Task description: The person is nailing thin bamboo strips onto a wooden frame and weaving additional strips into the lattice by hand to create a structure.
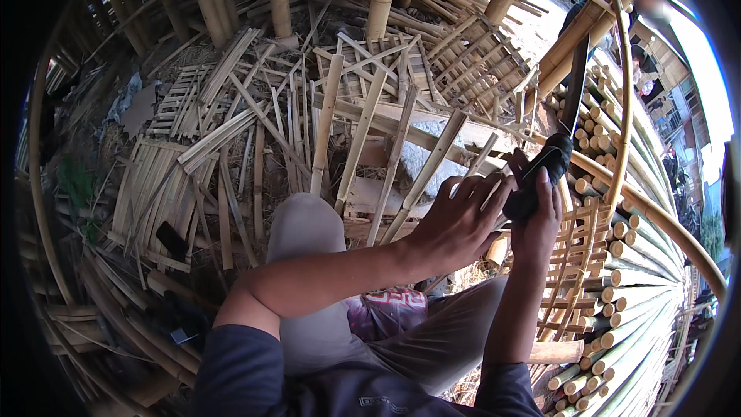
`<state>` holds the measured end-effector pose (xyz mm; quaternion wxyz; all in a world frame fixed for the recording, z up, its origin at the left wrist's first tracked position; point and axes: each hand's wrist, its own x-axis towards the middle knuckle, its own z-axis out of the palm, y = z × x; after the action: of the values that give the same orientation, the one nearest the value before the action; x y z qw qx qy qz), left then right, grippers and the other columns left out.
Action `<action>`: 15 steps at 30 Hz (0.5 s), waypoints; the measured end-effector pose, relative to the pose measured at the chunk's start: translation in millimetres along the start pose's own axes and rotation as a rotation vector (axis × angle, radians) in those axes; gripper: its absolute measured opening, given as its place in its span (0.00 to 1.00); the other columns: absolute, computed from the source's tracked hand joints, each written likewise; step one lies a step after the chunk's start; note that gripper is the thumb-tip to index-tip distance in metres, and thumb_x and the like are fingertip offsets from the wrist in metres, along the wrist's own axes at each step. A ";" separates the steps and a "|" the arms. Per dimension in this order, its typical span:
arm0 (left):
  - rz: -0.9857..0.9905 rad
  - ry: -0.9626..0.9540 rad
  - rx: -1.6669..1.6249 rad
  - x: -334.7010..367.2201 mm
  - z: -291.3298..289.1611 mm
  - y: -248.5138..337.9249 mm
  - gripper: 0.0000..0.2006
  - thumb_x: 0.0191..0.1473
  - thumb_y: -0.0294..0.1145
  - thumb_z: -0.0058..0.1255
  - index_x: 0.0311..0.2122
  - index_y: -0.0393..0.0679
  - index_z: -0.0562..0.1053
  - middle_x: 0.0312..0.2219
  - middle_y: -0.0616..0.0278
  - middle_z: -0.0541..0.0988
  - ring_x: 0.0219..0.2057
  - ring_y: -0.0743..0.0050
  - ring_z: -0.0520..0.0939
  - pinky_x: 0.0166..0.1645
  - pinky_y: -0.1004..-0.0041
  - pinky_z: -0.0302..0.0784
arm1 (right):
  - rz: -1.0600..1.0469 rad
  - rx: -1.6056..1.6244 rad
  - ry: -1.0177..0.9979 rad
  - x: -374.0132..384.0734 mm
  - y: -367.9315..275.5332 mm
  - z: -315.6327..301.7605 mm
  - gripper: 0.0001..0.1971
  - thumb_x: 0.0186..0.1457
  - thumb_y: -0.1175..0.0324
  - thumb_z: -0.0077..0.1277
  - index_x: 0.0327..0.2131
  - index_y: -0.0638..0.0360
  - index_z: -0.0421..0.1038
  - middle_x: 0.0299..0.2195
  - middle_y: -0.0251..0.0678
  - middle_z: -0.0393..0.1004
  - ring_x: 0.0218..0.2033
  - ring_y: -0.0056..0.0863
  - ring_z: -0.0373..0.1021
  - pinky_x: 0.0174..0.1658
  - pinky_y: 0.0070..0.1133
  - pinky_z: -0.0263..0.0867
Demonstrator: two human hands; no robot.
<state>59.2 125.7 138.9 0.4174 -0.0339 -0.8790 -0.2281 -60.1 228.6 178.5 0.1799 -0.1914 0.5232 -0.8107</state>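
My right hand (538,216) is closed round the thick black handle (549,161) of a long-bladed knife. Its dark blade (576,89) points up and away, past a bamboo pole. From the left, my left forearm crosses over my knee. My left hand (461,220) is beside the handle, with its fingers bent and apart and the fingertips close to the black surface. Whether those fingertips touch it I cannot tell. Several upright split bamboo slats (360,139) stand just beyond my left hand.
Woven bamboo panels (482,62) and loose strips lie ahead and left. A large stack of cut bamboo poles (633,316) fills the right side. A curved bamboo pole (671,235) crosses there. A dark object (172,239) lies at left. Another person (647,62) is at far right.
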 end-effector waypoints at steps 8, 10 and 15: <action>-0.026 -0.859 0.217 -51.8 -4.0 -35.8 0.25 0.53 0.40 0.56 0.52 0.35 0.68 0.40 0.51 0.77 0.42 0.55 0.81 0.45 0.50 0.73 | -0.054 -0.060 -0.085 102.4 -103.3 -121.4 0.11 0.63 0.61 0.49 0.43 0.57 0.69 0.26 0.26 0.68 0.28 0.18 0.69 0.36 0.22 0.68; -0.091 -1.079 0.196 -52.4 -4.6 -31.7 0.24 0.52 0.39 0.56 0.51 0.36 0.70 0.40 0.52 0.79 0.43 0.56 0.81 0.46 0.49 0.72 | -0.050 -0.104 -0.081 130.8 -139.1 -154.2 0.11 0.63 0.61 0.50 0.43 0.56 0.69 0.23 0.25 0.65 0.25 0.15 0.66 0.31 0.16 0.65; -0.135 -1.360 0.143 -46.4 -14.0 -22.8 0.21 0.50 0.37 0.57 0.48 0.37 0.73 0.43 0.52 0.80 0.43 0.57 0.83 0.48 0.47 0.70 | -0.121 -0.088 0.004 179.5 -179.5 -222.1 0.13 0.62 0.69 0.46 0.49 0.61 0.67 0.26 0.28 0.66 0.27 0.15 0.65 0.33 0.13 0.66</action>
<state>93.7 105.3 103.4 -0.2412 -0.0870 -0.9587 -0.1229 -342.0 383.0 280.8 0.1210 -0.2285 0.5460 -0.7969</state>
